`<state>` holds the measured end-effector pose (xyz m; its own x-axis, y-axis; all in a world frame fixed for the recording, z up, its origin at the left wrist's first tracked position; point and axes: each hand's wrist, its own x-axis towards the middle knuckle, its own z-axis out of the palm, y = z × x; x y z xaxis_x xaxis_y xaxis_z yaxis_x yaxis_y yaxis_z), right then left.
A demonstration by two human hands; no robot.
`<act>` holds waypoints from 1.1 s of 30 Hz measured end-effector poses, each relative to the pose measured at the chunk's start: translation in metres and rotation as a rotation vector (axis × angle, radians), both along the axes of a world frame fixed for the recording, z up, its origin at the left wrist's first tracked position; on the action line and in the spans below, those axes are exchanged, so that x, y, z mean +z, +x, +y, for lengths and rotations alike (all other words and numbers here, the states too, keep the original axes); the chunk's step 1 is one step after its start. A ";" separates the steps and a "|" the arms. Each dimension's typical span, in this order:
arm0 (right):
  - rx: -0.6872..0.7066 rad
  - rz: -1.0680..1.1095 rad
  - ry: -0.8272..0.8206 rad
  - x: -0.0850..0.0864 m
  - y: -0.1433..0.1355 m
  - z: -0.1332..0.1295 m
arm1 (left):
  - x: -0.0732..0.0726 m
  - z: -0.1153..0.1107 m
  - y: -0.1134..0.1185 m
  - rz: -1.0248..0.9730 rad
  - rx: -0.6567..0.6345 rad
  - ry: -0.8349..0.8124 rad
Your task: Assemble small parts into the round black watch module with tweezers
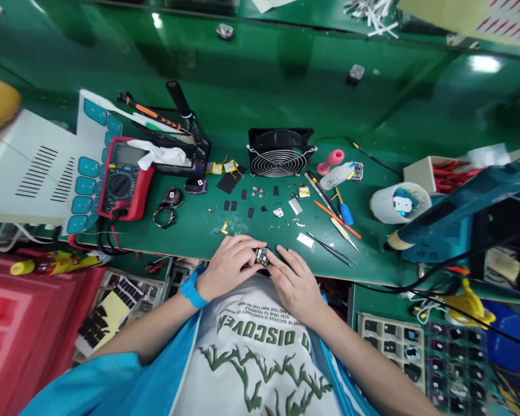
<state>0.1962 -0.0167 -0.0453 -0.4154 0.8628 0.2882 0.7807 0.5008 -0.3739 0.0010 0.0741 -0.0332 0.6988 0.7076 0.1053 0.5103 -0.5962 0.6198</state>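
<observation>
- The fan (281,160), black with a wire guard, stands at the back of the green worktop (190,238); places below are given from it, as the wearer sees them.
- Small circuit board (262,256): in front of the fan, at the worktop's near edge, between the two hands.
- Left hand (230,264): in front of the fan and slightly left; its grip is closed on the board, fingers on the far side and thumb on the near side. A blue watch (194,290) is on this wrist.
- Right hand (295,284): in front of the fan and slightly right; a fingertip touches the board and other fingers are spread. Its thumb is hidden, so whether it pinches the board cannot be told.
- Left of the fan: yellow-ended battery cells (216,168), and farther out a red-framed multimeter (122,180) partly covered by a white cloth (167,155).
- Right of the fan: a pink object (330,162) and a translucent bottle (335,175).
- In front of the fan and to its right: a blue-handled tool (345,214), an orange stick (338,221) and black tweezers (330,249).
- Far right of the fan: a white tub (379,205).
</observation>
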 end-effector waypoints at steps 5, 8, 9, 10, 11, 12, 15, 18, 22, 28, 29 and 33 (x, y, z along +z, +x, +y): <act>-0.199 0.124 0.030 0.012 0.013 0.000 | -0.001 -0.001 -0.001 -0.017 0.026 0.029; -0.418 0.093 0.084 0.019 0.040 0.005 | -0.001 -0.001 -0.001 -0.038 0.037 0.044; -0.472 0.069 0.096 0.021 0.051 0.007 | -0.001 -0.001 -0.001 -0.039 0.040 0.049; -0.515 0.036 0.099 0.021 0.061 0.008 | -0.001 -0.001 -0.001 -0.040 0.046 0.052; -0.550 -0.006 0.092 0.020 0.070 0.009 | -0.002 -0.001 0.000 -0.042 0.053 0.050; -0.578 -0.051 0.073 0.019 0.078 0.009 | -0.003 -0.001 0.000 -0.046 0.058 0.045; -0.610 -0.144 0.008 0.013 0.092 0.006 | -0.007 -0.003 0.002 -0.070 0.090 0.025; -0.619 -0.135 0.007 0.008 0.092 0.004 | -0.009 -0.005 0.004 -0.090 0.122 0.030; -0.659 -0.073 0.054 0.012 0.081 0.008 | -0.007 -0.007 0.004 -0.136 0.137 0.043; -0.518 0.076 0.034 0.011 0.051 0.007 | 0.007 -0.010 -0.011 -0.236 0.260 0.067; -0.476 0.093 0.026 0.009 0.045 0.006 | 0.009 -0.008 -0.016 -0.241 0.292 0.074; -0.370 0.116 0.034 -0.002 0.027 0.006 | 0.011 0.003 -0.046 -0.241 0.466 0.121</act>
